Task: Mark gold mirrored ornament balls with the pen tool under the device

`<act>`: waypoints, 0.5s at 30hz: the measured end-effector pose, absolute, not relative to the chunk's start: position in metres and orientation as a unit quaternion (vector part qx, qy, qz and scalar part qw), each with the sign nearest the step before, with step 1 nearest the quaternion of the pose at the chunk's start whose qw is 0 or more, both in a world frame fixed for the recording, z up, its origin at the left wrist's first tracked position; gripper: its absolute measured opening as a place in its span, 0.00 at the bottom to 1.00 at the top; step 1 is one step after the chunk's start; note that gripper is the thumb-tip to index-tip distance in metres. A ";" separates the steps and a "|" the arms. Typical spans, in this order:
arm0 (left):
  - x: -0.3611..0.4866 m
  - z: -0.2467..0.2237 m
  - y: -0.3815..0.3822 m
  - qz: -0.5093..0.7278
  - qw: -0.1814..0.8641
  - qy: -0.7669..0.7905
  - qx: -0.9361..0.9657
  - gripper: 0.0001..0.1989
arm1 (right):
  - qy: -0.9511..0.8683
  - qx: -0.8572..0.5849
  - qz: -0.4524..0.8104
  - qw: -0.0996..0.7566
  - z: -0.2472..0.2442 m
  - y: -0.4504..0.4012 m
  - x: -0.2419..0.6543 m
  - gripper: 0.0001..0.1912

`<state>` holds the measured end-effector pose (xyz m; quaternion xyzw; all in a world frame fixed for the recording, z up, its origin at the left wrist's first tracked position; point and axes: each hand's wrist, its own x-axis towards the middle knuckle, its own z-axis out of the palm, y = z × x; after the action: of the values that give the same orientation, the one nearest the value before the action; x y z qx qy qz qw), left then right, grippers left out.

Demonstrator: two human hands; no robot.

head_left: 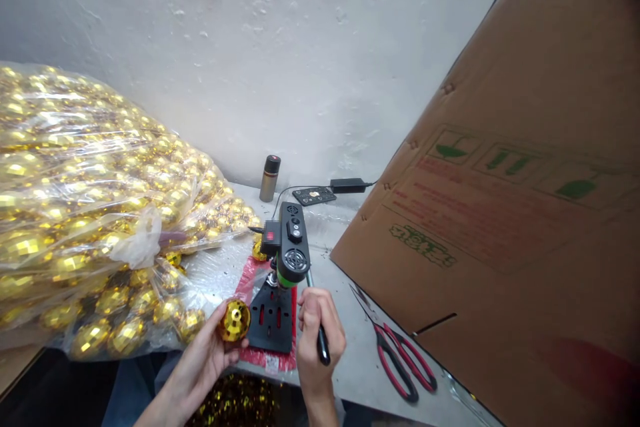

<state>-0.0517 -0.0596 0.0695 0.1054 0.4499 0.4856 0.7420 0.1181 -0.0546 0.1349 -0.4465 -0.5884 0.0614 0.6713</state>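
Observation:
Between the fingers of my left hand (213, 347) is a shiny gold mirrored ball (235, 320), held just left of the black slotted base plate (270, 323). My right hand (320, 333) is wrapped round the black-gripped lever (324, 345) of a small bench drill press (294, 240). The machine's black head has round vents and a green ring at its lower end. Its base rests on a red plastic sheet (245, 280). Another gold ball (259, 248) sits behind the base, partly hidden by the machine.
A large clear bag of gold balls (100, 200) fills the left side. Red-handled scissors (400, 360) lie at right beside a tall cardboard box (500, 213). Behind stand a dark-capped bottle (270, 179), a black phone-like slab (314, 195) and a power adapter (349, 185).

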 end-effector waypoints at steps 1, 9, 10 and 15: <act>-0.050 0.068 -0.056 0.488 0.739 0.450 0.112 0.19 | -0.588 -0.447 0.060 0.671 0.136 -0.055 0.118 0.15; -0.030 0.059 -0.021 0.505 0.642 0.484 0.314 0.31 | -0.597 -0.446 0.054 0.665 0.142 -0.056 0.117 0.15; -0.027 0.055 -0.018 0.500 0.612 0.493 0.362 0.31 | -0.599 -0.445 0.053 0.663 0.143 -0.057 0.118 0.15; -0.014 0.034 -0.012 0.465 0.457 0.538 0.534 0.29 | -0.606 -0.442 0.057 0.659 0.145 -0.056 0.119 0.14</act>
<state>-0.0136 -0.0125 0.0345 0.5338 0.5382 0.4652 0.4572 0.1189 -0.0564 0.1447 -0.4421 -0.6063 0.0568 0.6586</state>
